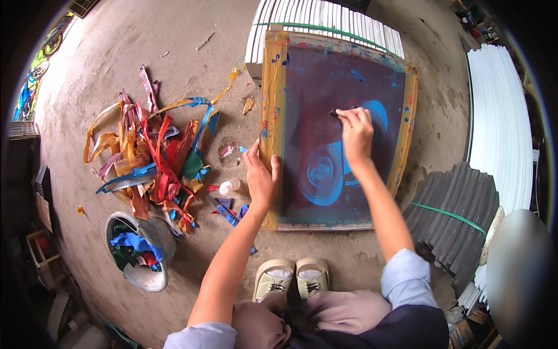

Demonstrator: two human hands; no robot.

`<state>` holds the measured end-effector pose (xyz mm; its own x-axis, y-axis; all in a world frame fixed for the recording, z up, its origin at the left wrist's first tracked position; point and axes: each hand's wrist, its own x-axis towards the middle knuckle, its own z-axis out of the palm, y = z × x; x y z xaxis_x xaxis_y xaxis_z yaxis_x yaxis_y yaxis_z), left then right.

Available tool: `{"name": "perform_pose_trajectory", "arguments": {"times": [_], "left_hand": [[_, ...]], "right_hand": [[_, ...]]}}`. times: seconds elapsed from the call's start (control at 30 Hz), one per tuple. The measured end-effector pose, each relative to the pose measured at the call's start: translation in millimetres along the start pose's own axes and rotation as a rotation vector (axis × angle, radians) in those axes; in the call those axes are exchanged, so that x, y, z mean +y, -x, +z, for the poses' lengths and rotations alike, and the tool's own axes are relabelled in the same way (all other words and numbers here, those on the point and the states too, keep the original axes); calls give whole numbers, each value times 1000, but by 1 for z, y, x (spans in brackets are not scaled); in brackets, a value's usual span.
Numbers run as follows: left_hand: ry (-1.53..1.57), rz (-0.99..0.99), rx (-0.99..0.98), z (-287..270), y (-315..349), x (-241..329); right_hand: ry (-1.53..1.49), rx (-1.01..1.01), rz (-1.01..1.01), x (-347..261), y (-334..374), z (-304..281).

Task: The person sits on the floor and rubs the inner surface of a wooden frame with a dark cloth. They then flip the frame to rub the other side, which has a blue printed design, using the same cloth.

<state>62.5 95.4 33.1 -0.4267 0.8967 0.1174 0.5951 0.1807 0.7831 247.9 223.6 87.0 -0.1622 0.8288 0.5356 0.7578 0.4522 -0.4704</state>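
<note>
A screen-printing frame (314, 75) with tan-taped side edges and dark purple mesh leans in front of me, bearing a bright blue printed shape of two round ends joined by a band. My left hand (261, 177) is closed on the frame's left edge, thumb on the front and fingers at the outer side. Over the upper middle of the mesh, my right hand (356, 131) pinches a small dark piece (334, 112), perhaps cloth, against or close to the surface; most of it hides behind my fingers.
Left of the frame lies a heap of coloured tape strips (148, 154). Nearby are a small white bottle (229, 187), a blue cutter (227, 215) and a bucket of rags (165, 244). Strapped white sheets (331, 20) stand behind; grey (453, 224) and white stacks (500, 116) stand right.
</note>
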Motion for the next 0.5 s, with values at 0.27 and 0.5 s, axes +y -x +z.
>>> {"name": "perform_pose_trajectory", "arguments": {"times": [0.27, 0.5], "left_hand": [[58, -26, -25, -2, 2, 0], [23, 45, 10, 3, -1, -2]], "right_hand": [[56, -38, -106, 2, 19, -3], [14, 37, 33, 3, 16, -1]]}}
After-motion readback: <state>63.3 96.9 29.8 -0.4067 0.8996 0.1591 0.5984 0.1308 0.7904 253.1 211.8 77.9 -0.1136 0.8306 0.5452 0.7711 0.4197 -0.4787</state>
